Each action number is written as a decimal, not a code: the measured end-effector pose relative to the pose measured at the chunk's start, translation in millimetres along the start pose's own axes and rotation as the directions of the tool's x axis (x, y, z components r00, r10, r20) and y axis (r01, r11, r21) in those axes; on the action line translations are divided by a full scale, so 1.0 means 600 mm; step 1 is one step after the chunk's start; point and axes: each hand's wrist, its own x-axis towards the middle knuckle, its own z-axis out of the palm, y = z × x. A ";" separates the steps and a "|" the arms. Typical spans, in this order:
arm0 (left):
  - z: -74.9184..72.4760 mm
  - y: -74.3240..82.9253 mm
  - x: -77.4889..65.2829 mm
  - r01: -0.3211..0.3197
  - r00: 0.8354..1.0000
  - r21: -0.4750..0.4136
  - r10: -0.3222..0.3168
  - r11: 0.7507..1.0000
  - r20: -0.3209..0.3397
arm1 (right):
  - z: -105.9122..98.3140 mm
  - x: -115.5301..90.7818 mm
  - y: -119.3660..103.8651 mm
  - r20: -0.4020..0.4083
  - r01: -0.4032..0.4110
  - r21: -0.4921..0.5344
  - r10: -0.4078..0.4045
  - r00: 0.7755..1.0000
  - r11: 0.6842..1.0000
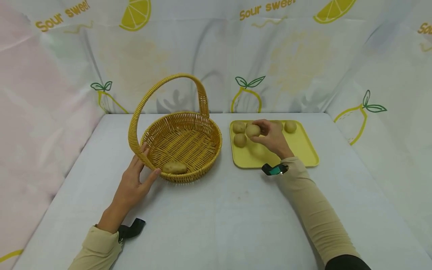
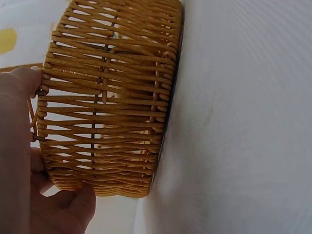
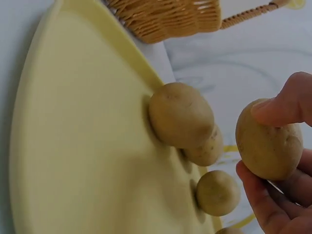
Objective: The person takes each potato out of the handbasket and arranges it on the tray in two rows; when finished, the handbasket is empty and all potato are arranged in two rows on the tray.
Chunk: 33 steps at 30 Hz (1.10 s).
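In the head view my left hand [image 1: 132, 186] holds the near-left side of a wicker basket [image 1: 216, 155], its thumb at the rim and its fingers by the foot of the handle. The left wrist view shows fingertips [image 2: 84, 207] against the woven wall [image 2: 97, 117]. One oblong potato [image 1: 174, 167] lies inside the basket by the near rim. My right hand [image 1: 272, 138] pinches a round potato [image 3: 269, 141] between thumb and fingers, above the yellow tray [image 1: 287, 153]. Other potatoes sit on the tray, including one [image 1: 240, 140] at its left edge and another [image 1: 290, 126] farther right.
A white cloth [image 1: 216, 225] covers the table. Behind it hangs a white curtain [image 1: 216, 48] with lemon prints. The basket's tall arched handle [image 1: 182, 76] rises over its left and back sides. Basket and tray stand side by side.
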 end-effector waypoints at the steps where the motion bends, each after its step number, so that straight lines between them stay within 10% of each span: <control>1: -0.001 0.000 0.000 0.000 1.000 0.000 0.000 1.000 -0.001 | 0.000 -0.002 -0.007 0.004 -0.009 -0.004 0.009 1.000 1.000; 33: -0.002 0.002 0.000 0.006 1.000 0.013 -0.006 1.000 0.002 | 0.008 -0.006 0.054 -0.001 -0.042 -0.089 0.042 0.999 0.995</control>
